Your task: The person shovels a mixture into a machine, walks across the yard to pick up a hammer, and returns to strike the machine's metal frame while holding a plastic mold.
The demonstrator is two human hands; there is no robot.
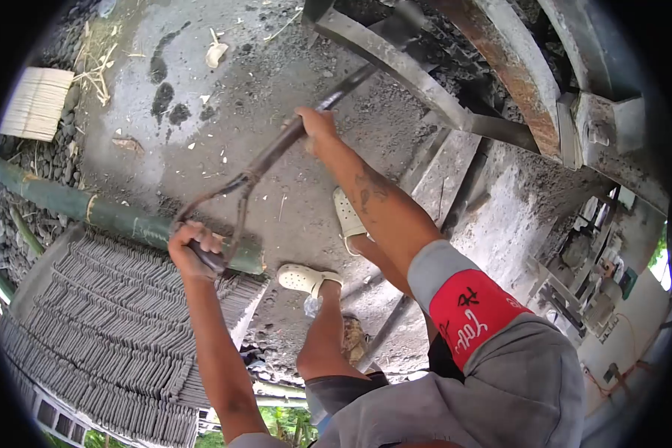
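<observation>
A long-handled shovel [265, 158] slants from lower left to upper right across the view. My left hand [193, 248] is closed round the grip at its D-shaped end. Further up, my right hand [319, 128] wraps round the dark shaft. The shovel's far end passes over a curved metal rim [396, 63] into a recess with dark, ash-like material [467, 71]; its blade there is blurred and partly hidden.
Below my left hand lie rows of thin grey slabs [119, 313] beside a green bamboo pole [119, 218]. Rusty curved beams [526, 67] stand at upper right. My feet in pale clogs [304, 278] are on the dusty ground [224, 164]. A cluttered white surface [635, 328] is at right.
</observation>
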